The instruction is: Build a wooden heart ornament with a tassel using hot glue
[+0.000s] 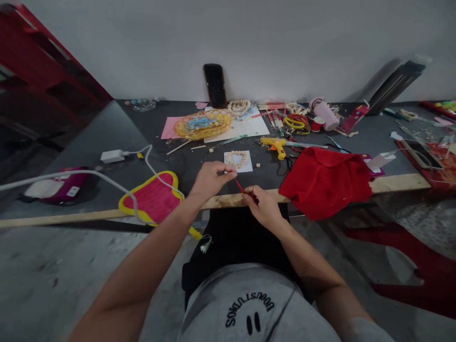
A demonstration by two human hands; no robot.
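Between my two hands runs a thin red strip (240, 185), just above the table's front edge. My left hand (213, 178) pinches its upper end with thumb and fingertips. Lower and to the right, my right hand (261, 203) grips the other end, its fingers curled. Whether the strip is cloth, paper or wood I cannot tell. Just beyond my hands, a ring of pale beads (237, 159) lies on a small white card (248, 166). One loose pale piece (258, 166) sits beside the card. A red cloth (326, 183) lies right of my right hand, draped over the edge.
A yellow glue gun (276, 145) lies behind the red cloth. Further back are a yellow woven basket (185, 128), scissors (295, 122), a red thread spool (317, 124) and an upright phone (215, 85). A pink, yellow-edged piece (156, 197) and a white cable (103, 175) lie left.
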